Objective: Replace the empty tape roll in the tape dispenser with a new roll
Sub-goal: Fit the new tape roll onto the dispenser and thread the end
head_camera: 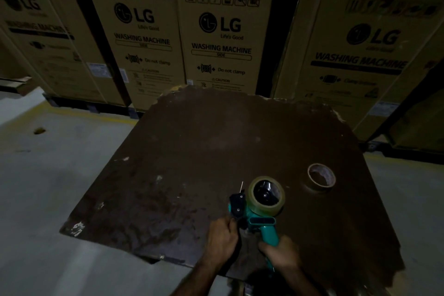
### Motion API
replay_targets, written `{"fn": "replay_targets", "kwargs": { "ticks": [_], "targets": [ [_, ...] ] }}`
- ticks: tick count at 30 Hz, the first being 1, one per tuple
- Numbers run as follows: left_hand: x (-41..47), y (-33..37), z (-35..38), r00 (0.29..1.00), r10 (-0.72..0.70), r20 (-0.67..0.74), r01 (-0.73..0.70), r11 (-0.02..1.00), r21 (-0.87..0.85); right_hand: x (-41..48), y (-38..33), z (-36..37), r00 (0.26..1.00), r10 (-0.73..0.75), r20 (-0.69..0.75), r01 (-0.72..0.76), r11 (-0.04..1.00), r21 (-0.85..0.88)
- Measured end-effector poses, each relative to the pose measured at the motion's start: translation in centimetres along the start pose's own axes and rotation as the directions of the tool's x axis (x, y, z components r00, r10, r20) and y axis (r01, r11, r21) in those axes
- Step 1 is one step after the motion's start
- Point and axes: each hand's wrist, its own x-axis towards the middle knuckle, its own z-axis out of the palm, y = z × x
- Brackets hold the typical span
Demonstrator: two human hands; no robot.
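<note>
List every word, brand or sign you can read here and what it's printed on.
"LG", "Life's Good", "WASHING MACHINE", "SIDE", "Do not clamp", "CAUTION": centre carton, under a row of handling pictograms.
Same wording, softer: carton left of it.
"LG", "WASHING MACHINE": far-left carton and right carton, both blurred.
Fine print and stickers on the cartons: too small to read.
Tape dispenser, new roll, empty roll: no readable text.

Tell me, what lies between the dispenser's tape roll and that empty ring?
Nothing: the head view shows only bare brown board between the tape roll and the empty ring.
</note>
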Motion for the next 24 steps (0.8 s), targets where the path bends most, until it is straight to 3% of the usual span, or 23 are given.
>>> {"fn": "replay_targets", "kwargs": {
  "ticks": [6, 10, 15, 17, 19, 21, 24],
  "targets": [
    [-0.1, -1.0, 0.4, 0.996, -0.020, -0.086, 0.026, 0.997, 0.073, 0.1, 0.2, -0.4, 0.999, 0.004, 0.039, -0.005, 1.000, 0.027],
    [0.7, -1.3, 0.5, 0.992, -0.028, -0.127, 0.032, 0.999, 0.029, 0.1, 0.4, -0.1, 0.999, -0.009, 0.031, 0.007, 0.997, 0.083],
    [0.9, -2.0, 0.1, 0.969, -0.155, -0.190, 0.156, 0.988, -0.008, -0.1, 1.0, -0.3, 0.996, -0.063, 0.061, 0.060, 0.997, 0.056],
    [0.8, -2.0, -0.4, 0.969, -0.146, -0.199, 0.149, 0.989, 0.000, -0.2, 1.2, -0.5, 0.992, -0.100, 0.075, 0.098, 0.995, 0.035],
    [1.2, -2.3, -0.8, 0.980, -0.134, -0.148, 0.136, 0.991, 0.000, -0.2, 1.5, -0.8, 0.989, -0.122, 0.079, 0.120, 0.992, 0.030],
    [1.4, -2.1, -1.3, 0.987, -0.162, 0.000, 0.161, 0.984, -0.082, -0.4, 1.7, -1.0, 0.983, -0.173, 0.063, 0.173, 0.985, -0.001],
    [1.3, -1.4, -2.3, 0.920, -0.267, 0.287, 0.374, 0.818, -0.436, -0.7, 1.7, -1.3, 0.977, -0.212, -0.004, 0.211, 0.976, -0.045]
  ]
}}
